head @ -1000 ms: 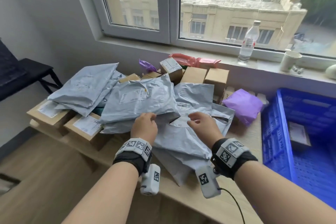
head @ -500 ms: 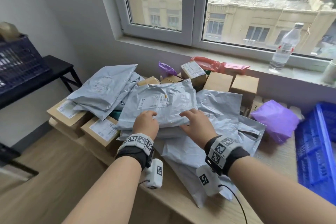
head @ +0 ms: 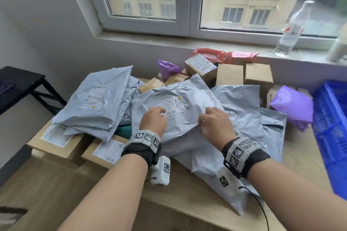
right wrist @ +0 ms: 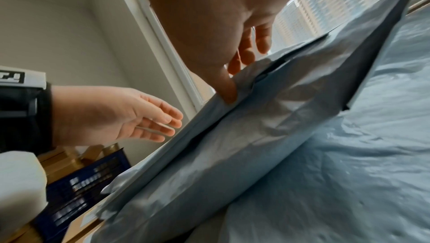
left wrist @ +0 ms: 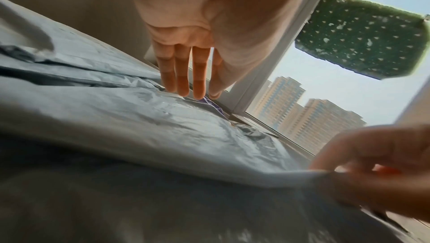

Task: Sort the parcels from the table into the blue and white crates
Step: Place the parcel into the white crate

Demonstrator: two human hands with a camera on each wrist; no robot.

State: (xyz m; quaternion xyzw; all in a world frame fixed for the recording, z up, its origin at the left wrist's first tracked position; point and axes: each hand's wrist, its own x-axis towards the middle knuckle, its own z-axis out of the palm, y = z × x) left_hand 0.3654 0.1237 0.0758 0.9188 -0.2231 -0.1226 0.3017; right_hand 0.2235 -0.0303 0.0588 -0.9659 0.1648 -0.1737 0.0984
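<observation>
**Right hand pinches the top mailer's edge**

The right hand [head: 216, 125] pinches the near right edge of the top grey mailer [head: 180, 107], thumb under and fingers over; the left hand [head: 153, 121] lies open, its straight fingers [left wrist: 181, 74] resting on the mailer's face beside the label. The mailer sits atop the pile at the table's [head: 187, 197] middle. It looks light, soft and slippery, likely to sag from one edge, so I would take it at two opposite edges. I count about six grey mailers, at least eight cardboard boxes, two purple bags and two red ones by the far edge. One blue crate [head: 330, 129] stands at the table's right end; no white crate shows
</observation>
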